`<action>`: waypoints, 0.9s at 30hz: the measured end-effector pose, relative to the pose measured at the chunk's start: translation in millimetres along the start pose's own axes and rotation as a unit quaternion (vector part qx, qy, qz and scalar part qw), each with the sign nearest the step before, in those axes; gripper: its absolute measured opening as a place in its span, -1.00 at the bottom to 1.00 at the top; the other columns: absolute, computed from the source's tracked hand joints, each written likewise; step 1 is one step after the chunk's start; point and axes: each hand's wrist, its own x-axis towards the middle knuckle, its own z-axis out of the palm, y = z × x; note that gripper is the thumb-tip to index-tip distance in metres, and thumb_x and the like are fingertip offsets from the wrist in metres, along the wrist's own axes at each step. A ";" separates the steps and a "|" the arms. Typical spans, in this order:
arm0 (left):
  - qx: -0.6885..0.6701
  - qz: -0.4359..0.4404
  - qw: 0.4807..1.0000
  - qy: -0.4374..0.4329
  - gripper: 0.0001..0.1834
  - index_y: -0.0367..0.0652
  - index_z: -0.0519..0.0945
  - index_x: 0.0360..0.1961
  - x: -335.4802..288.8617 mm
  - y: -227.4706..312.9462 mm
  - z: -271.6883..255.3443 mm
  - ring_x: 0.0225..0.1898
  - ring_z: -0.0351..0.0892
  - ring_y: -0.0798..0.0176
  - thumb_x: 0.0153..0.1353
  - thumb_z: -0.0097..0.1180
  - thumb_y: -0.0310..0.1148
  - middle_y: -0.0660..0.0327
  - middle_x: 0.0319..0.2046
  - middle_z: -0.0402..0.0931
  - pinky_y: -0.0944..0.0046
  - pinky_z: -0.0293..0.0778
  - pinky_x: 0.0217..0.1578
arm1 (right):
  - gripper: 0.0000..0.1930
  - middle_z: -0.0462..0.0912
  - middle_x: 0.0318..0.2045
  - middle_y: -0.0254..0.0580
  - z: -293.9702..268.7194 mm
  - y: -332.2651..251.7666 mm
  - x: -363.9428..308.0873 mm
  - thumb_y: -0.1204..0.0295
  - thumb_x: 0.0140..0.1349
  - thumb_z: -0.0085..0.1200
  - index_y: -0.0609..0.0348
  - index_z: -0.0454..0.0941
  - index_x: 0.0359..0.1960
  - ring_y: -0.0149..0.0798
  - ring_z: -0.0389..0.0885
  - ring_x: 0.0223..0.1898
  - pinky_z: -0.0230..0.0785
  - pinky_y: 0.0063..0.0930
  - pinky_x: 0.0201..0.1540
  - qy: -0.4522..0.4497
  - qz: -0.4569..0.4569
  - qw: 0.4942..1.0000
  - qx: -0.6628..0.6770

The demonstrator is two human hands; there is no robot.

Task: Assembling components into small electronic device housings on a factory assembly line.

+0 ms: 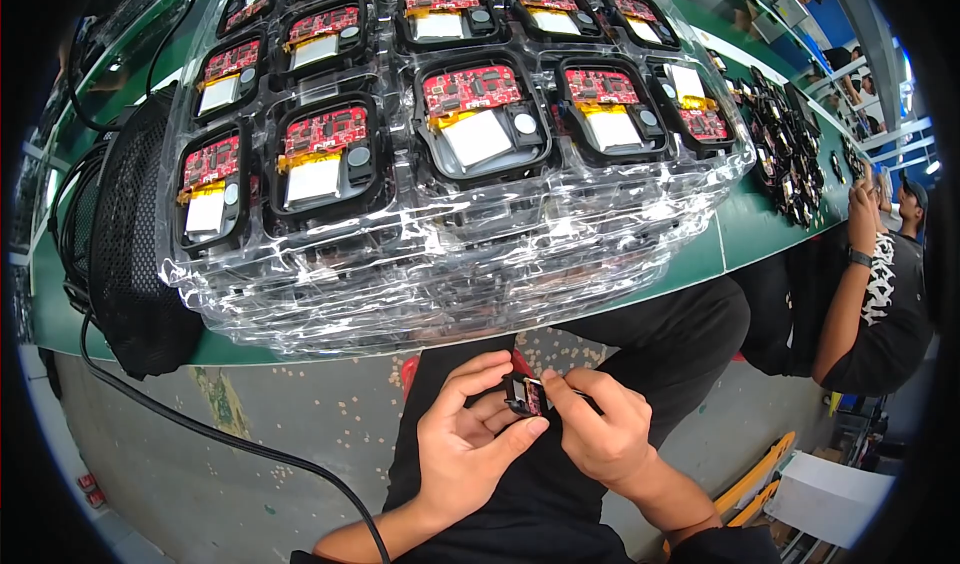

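Your left hand [470,439] and right hand [597,429] both pinch a small black part [524,396] over your lap, below the clear trays [450,264].

Two hands [470,444] are holding one small module [525,396], and about fourteen red-board modules [480,114] are lying in one stack of clear trays [450,264].

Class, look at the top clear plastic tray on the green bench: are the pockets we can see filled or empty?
Filled. Each visible pocket of the top tray holds a black module with a red circuit board and a white pad.
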 end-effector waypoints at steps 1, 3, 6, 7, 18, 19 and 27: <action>-0.004 0.004 1.000 -0.005 -0.40 -0.38 0.42 0.21 -0.6 1.0 0.2 0.18 0.57 0.05 0.13 0.27 -0.82 -0.03 0.34 0.21 0.13 0.63 0.16 | -0.56 0.58 -0.34 -0.22 0.0 -1.1 -0.7 0.67 -0.16 0.22 0.26 0.73 -0.12 -0.32 0.59 -0.53 0.48 -0.48 -0.52 0.000 0.000 1.000 0.000; 0.000 0.005 1.000 -0.003 -0.41 -0.40 0.43 0.21 -0.5 3.2 1.6 0.18 0.57 0.05 0.13 0.27 -0.82 -0.03 0.34 0.22 0.13 0.63 0.16 | -0.56 0.58 -0.33 -0.19 0.1 -3.4 -1.5 0.67 -0.16 0.21 0.29 0.72 -0.11 -0.30 0.60 -0.50 0.50 -0.48 -0.49 -0.006 0.001 1.000 -0.006; 0.004 0.006 1.000 0.000 -0.42 -0.43 0.44 0.20 -0.3 3.2 2.9 0.19 0.56 0.04 0.13 0.28 -0.82 -0.03 0.33 0.22 0.12 0.63 0.16 | -0.54 0.58 -0.30 -0.17 0.1 -4.3 -2.9 0.67 -0.16 0.20 0.31 0.71 -0.09 -0.28 0.62 -0.47 0.53 -0.47 -0.45 -0.009 -0.001 1.000 -0.011; 0.005 0.006 1.000 0.001 -0.42 -0.44 0.44 0.20 -0.1 3.0 3.2 0.19 0.56 0.03 0.13 0.28 -0.82 -0.03 0.33 0.22 0.12 0.63 0.17 | -0.54 0.58 -0.30 -0.17 0.0 -5.2 -3.5 0.67 -0.16 0.20 0.31 0.71 -0.09 -0.28 0.62 -0.47 0.53 -0.47 -0.45 -0.009 0.000 1.000 -0.012; 0.052 0.131 0.989 -0.041 -0.40 -0.38 0.49 0.17 5.4 -7.7 -4.7 0.15 0.59 0.05 0.06 0.37 -0.76 -0.03 0.24 0.37 0.12 0.60 0.16 | -0.71 0.64 -0.27 -0.11 -41.3 -6.2 19.9 0.68 0.17 0.26 0.26 0.71 -0.05 -0.18 0.68 -0.36 0.55 -0.43 -0.33 -0.099 0.190 0.941 0.261; 0.101 0.183 0.976 -0.057 -0.40 -0.36 0.50 0.15 8.0 -8.9 -9.0 0.14 0.60 0.07 0.05 0.40 -0.73 -0.03 0.21 0.43 0.13 0.60 0.13 | -0.72 0.66 -0.29 -0.09 -46.5 -10.5 23.6 0.66 0.18 0.28 0.26 0.71 -0.05 -0.21 0.69 -0.33 0.54 -0.43 -0.30 -0.089 0.191 0.942 0.263; 0.384 0.410 0.826 -0.042 -0.42 -0.25 0.51 0.05 4.9 30.4 10.8 -0.05 0.68 -0.16 -0.01 0.52 -0.53 -0.13 -0.02 0.61 0.05 0.63 -0.05 | -0.71 0.69 -0.28 -0.02 -71.0 -48.4 46.7 0.52 0.10 0.38 0.27 0.64 -0.13 0.00 0.72 -0.33 0.59 -0.33 -0.33 -0.042 0.064 0.978 0.194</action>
